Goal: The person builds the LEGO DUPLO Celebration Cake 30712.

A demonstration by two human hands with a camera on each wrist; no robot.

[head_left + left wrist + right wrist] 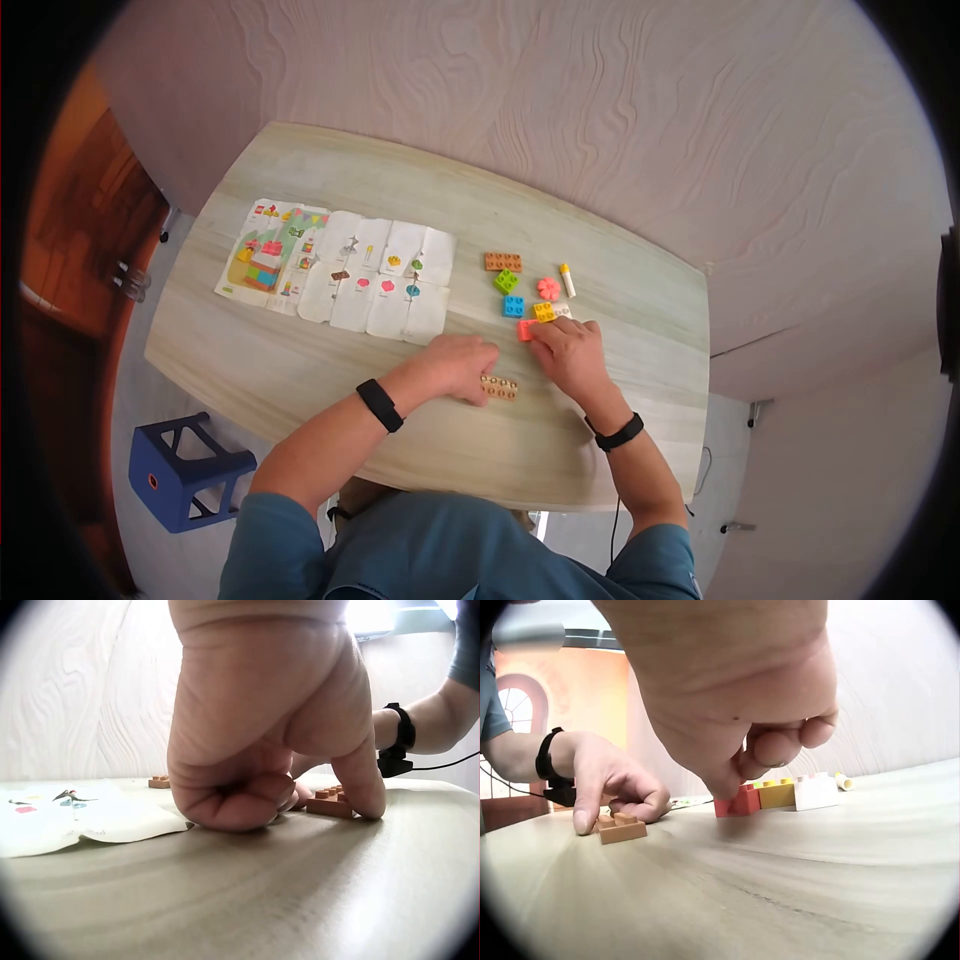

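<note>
My left hand (458, 366) rests on the table near its front, thumb and curled fingers gripping the end of a flat light-brown toy brick (502, 388) with studs on top. In the left wrist view the thumb (360, 784) stands against one side of that brick. Further back, my right hand (572, 356) pinches a red toy brick (737, 801), which sits low at the tabletop. Right behind the red brick are a yellow brick (543, 311) and a white brick (816, 793). The right fingertips partly cover the red brick.
A creased instruction sheet (345, 270) lies flat on the left. Behind the hands lie a brown brick (503, 261), a green brick (507, 281), a blue brick (513, 306), a pink flower piece (548, 289) and a white-and-yellow candle-like piece (568, 280). A blue stool (175, 470) stands on the floor.
</note>
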